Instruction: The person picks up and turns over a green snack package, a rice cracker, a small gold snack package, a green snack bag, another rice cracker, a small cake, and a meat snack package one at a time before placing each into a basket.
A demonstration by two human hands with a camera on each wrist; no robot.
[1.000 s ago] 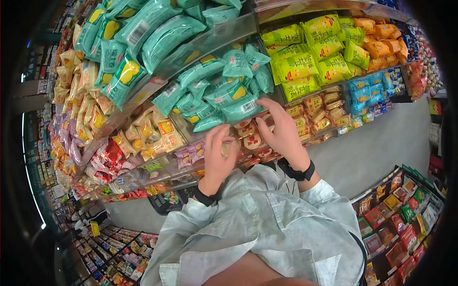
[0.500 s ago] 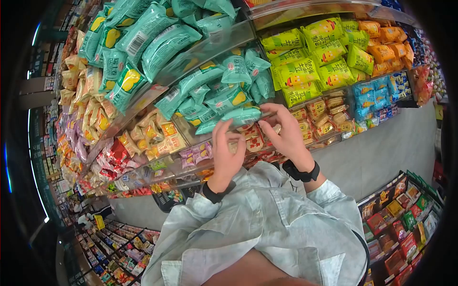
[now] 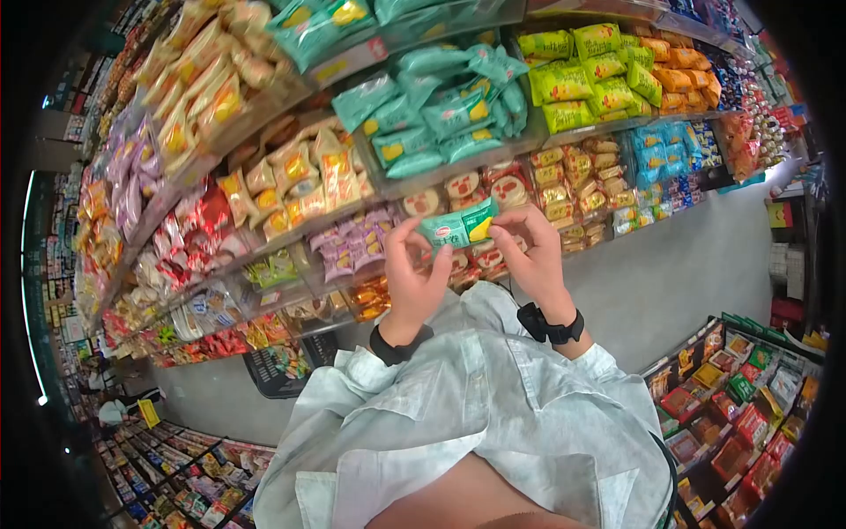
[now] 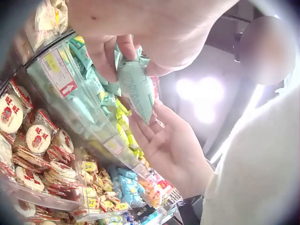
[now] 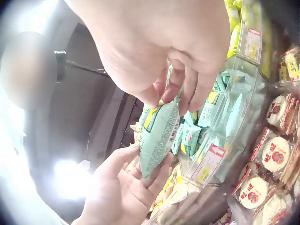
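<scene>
A small teal snack packet with a yellow picture on its front is held between both hands, its printed face turned up in the head view. My left hand pinches one end between thumb and fingers. At the other end, my right hand grips the packet the same way. The left wrist view shows the puffed packet from its side; in the right wrist view a barcode shows on the packet. Just beyond the hands is the bin of matching teal packets.
Round rice crackers in clear wrappers lie right behind the held packet. Green packets fill a bin to the right, cream-coloured packets one to the left. A black basket stands on the floor. Clear plastic walls divide the bins.
Both hands have drawn one teal packet from the front of its bin toward the body. Its printed face has turned up toward the head camera, and the head view has shifted left.
</scene>
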